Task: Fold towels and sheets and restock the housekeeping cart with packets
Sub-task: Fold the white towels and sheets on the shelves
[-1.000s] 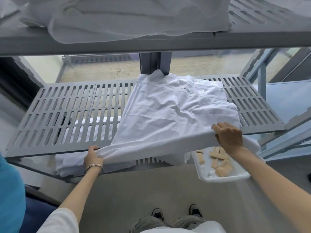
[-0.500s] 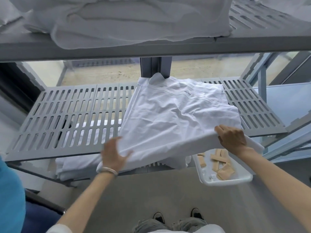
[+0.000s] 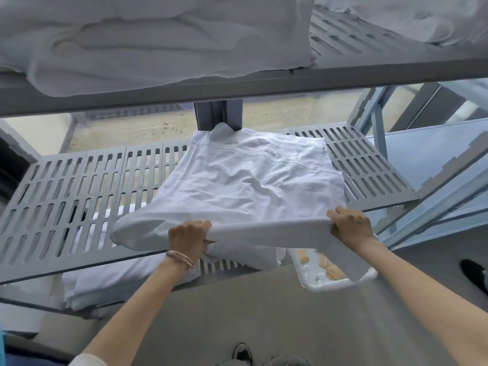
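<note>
A folded white sheet (image 3: 245,186) lies on the grey slatted middle shelf (image 3: 79,196) of the cart, its near edge hanging over the shelf front. My left hand (image 3: 188,237) grips that near edge around its middle, fingers curled into the cloth. My right hand (image 3: 348,224) grips the sheet's near right corner. A white tray (image 3: 330,283) with tan packets (image 3: 303,257) sits below the right hand, partly covered by the hanging cloth.
Folded white towels (image 3: 158,40) lie on the top shelf (image 3: 264,85). More folded white linen (image 3: 118,278) is stacked on the lower shelf. A grey post (image 3: 217,114) stands behind the sheet. Grey floor and my shoes (image 3: 241,352) lie below.
My left hand left the sheet's near left corner, swung right, and now grips the near edge nearer the middle. My right hand kept its hold on the right corner.
</note>
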